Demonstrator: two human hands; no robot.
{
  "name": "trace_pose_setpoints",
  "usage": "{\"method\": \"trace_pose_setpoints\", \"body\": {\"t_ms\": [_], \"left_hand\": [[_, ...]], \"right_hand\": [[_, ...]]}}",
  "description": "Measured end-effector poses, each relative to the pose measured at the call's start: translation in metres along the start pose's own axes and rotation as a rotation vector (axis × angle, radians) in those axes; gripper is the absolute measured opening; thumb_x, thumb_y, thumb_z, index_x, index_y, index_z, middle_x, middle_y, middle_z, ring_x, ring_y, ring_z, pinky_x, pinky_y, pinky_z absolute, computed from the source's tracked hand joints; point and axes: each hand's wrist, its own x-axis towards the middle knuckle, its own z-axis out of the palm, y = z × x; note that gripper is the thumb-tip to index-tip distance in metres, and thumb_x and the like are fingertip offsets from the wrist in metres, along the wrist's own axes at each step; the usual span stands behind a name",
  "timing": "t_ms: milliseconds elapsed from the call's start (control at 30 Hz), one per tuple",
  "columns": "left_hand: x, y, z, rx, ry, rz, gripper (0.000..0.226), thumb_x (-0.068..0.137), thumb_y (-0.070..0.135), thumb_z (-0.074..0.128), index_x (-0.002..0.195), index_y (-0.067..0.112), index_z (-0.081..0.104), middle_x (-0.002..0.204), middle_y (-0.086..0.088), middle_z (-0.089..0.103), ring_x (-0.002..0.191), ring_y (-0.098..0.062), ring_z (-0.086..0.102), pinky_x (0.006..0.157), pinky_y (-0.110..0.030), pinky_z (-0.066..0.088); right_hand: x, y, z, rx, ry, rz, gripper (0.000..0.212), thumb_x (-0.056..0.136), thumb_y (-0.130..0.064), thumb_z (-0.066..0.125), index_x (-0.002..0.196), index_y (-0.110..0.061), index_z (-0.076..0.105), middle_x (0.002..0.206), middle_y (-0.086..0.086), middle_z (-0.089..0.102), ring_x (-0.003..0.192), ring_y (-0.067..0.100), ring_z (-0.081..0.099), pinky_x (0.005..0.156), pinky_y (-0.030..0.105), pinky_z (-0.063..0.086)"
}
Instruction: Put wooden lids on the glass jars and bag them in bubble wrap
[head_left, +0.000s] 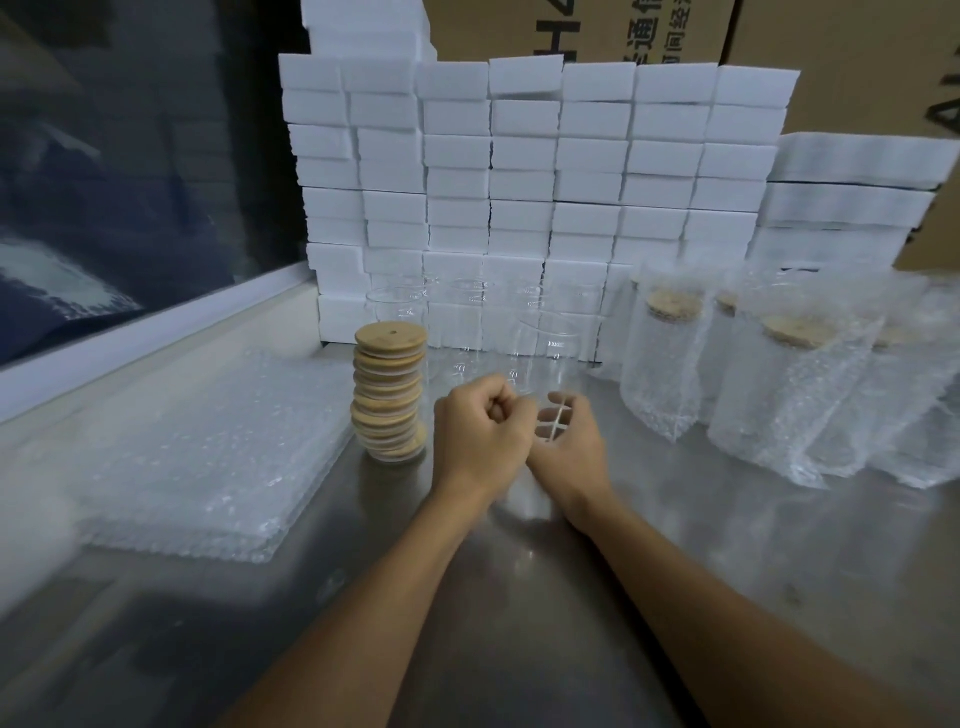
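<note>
My right hand grips the lower part of a clear, lidless glass jar standing mid-table; its fingers show through the glass. My left hand is a closed fist right beside the jar, with nothing visible in it. A leaning stack of round wooden lids stands just left of my left hand. Flat bubble wrap bags lie piled further left. Two lidded jars in bubble wrap stand upright at the right, with more behind them.
Several empty glass jars stand in a row behind the lids. A wall of white foam blocks rises at the back, with cardboard boxes behind it. The steel table has a raised white edge on the left.
</note>
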Motion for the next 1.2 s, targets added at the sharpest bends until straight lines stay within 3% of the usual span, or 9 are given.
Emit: {"method": "trace_pose_setpoints", "body": {"t_ms": [67,300,433,500,600,700,900,1033,1200], "left_hand": [[0.008,0.015,-0.005,0.009,0.003,0.088,0.024,0.068,0.016,0.055,0.05,0.013,0.038,0.045,0.006,0.034,0.047,-0.008,0.031,0.047,-0.025,0.028],[0.028,0.048,-0.025,0.263,0.228,0.292,0.026,0.078,0.021,0.06,0.057,0.02,0.044,0.043,0.004,0.042,0.043,-0.014,0.041,0.047,-0.03,0.037],[0.036,0.041,-0.038,0.535,0.325,0.351,0.015,0.08,0.023,0.061,0.068,0.017,0.056,0.071,0.001,0.059,0.072,-0.022,0.055,0.077,-0.033,0.032],[0.04,0.031,-0.043,0.669,0.32,0.235,0.014,0.08,0.033,0.063,0.084,0.019,0.063,0.099,-0.002,0.058,0.098,-0.024,0.053,0.088,-0.038,0.027],[0.043,0.016,-0.051,0.832,0.221,-0.055,0.049,0.076,0.053,0.066,0.116,0.027,0.054,0.132,-0.004,0.04,0.125,-0.026,0.035,0.099,-0.046,0.025],[0.044,0.006,-0.057,0.812,0.131,-0.21,0.06,0.075,0.058,0.067,0.123,0.028,0.048,0.132,-0.004,0.039,0.124,-0.026,0.036,0.101,-0.048,0.025],[0.049,0.003,-0.062,0.729,0.197,-0.22,0.036,0.078,0.044,0.068,0.109,0.027,0.059,0.119,-0.004,0.055,0.112,-0.029,0.049,0.096,-0.046,0.031],[0.05,-0.001,-0.064,0.701,0.233,-0.2,0.028,0.082,0.038,0.071,0.105,0.027,0.061,0.117,-0.005,0.058,0.113,-0.03,0.047,0.09,-0.042,0.03],[0.045,0.01,-0.06,0.715,0.291,-0.013,0.031,0.073,0.04,0.075,0.098,0.027,0.062,0.118,-0.002,0.055,0.114,-0.025,0.044,0.093,-0.041,0.027]], "right_hand": [[-0.01,-0.002,-0.008,0.006,-0.007,-0.001,0.092,0.044,-0.061,0.077,0.123,-0.027,0.047,0.111,-0.004,0.062,0.098,0.013,0.065,0.085,0.029,0.056],[-0.036,0.0,-0.022,-0.021,-0.134,-0.005,0.079,0.044,-0.062,0.087,0.108,-0.043,0.046,0.106,-0.007,0.062,0.083,0.006,0.066,0.072,0.02,0.055],[-0.043,-0.002,-0.022,-0.092,-0.201,-0.032,0.079,0.046,-0.065,0.087,0.109,-0.047,0.042,0.106,-0.01,0.06,0.089,0.012,0.068,0.08,0.031,0.061],[-0.043,-0.004,-0.023,-0.114,-0.217,-0.042,0.081,0.047,-0.068,0.086,0.111,-0.046,0.042,0.107,-0.01,0.059,0.091,0.013,0.067,0.082,0.034,0.061],[-0.043,-0.006,-0.024,-0.135,-0.238,-0.041,0.091,0.045,-0.07,0.085,0.118,-0.04,0.041,0.107,-0.009,0.059,0.092,0.012,0.066,0.082,0.032,0.06],[-0.041,-0.011,-0.029,-0.177,-0.305,-0.034,0.104,0.041,-0.072,0.087,0.127,-0.042,0.036,0.112,-0.01,0.057,0.098,0.009,0.063,0.086,0.029,0.058],[-0.025,-0.042,-0.059,-0.068,-0.351,0.071,0.118,0.044,-0.068,0.088,0.146,-0.039,0.036,0.128,-0.006,0.056,0.115,0.011,0.06,0.085,0.026,0.055],[-0.017,-0.073,-0.079,-0.004,-0.196,0.021,0.097,0.05,-0.077,0.082,0.132,-0.034,0.055,0.121,-0.008,0.065,0.11,0.007,0.064,0.079,0.025,0.05],[-0.01,-0.103,-0.091,0.021,-0.066,-0.145,0.032,0.084,-0.037,0.08,0.113,-0.029,0.067,0.107,-0.008,0.073,0.101,0.007,0.07,0.072,0.016,0.052]]}}
